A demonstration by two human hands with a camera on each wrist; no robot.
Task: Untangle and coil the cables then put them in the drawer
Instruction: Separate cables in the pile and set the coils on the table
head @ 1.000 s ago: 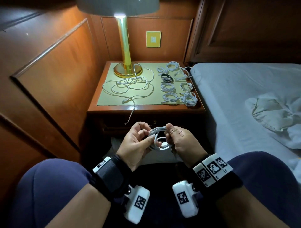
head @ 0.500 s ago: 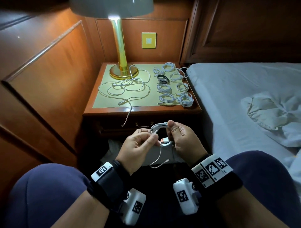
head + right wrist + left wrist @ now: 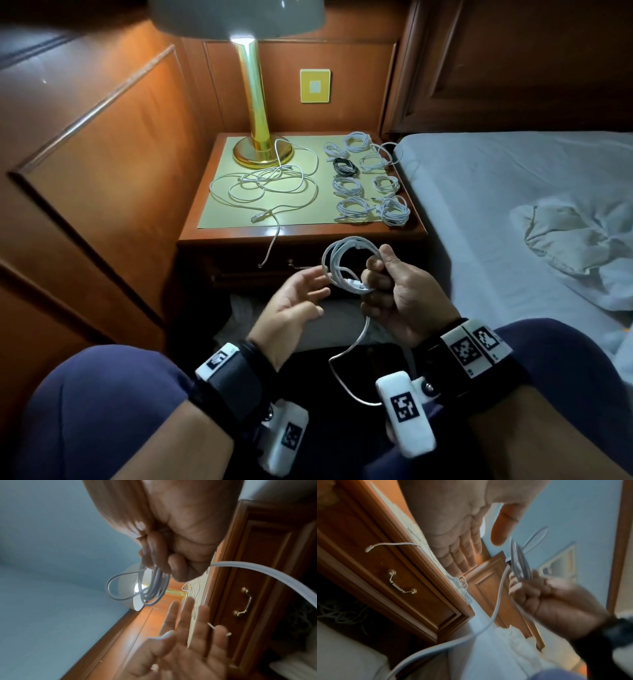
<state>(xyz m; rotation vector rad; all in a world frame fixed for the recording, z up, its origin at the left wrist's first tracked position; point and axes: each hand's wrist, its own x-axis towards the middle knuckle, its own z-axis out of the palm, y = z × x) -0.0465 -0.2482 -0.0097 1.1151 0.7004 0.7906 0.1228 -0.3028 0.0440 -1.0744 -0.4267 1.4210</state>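
My right hand [image 3: 387, 277] grips a white coiled cable [image 3: 342, 263] in front of the nightstand; the same coil [image 3: 150, 588] [image 3: 520, 566] shows in both wrist views. A loose tail [image 3: 349, 356] hangs from it down between my knees. My left hand [image 3: 301, 294] is open beside the coil, palm up, fingers spread, holding nothing. A tangled white cable [image 3: 267, 185] lies on the nightstand's green mat, one end drooping over the front edge. Several coiled cables [image 3: 370, 181], one of them black, lie in rows on the mat's right side. The drawer [image 3: 399, 580] below the top is closed.
A gold lamp [image 3: 255, 113] stands at the back of the nightstand [image 3: 239, 236]. A bed with a grey sheet [image 3: 496, 192] and a crumpled cloth is to the right. Wood panelling runs along the left wall. My knees frame the bottom of the view.
My left hand has let go of the coil and opened beside it. The right hand has lifted the coil slightly, and a longer tail now hangs down.
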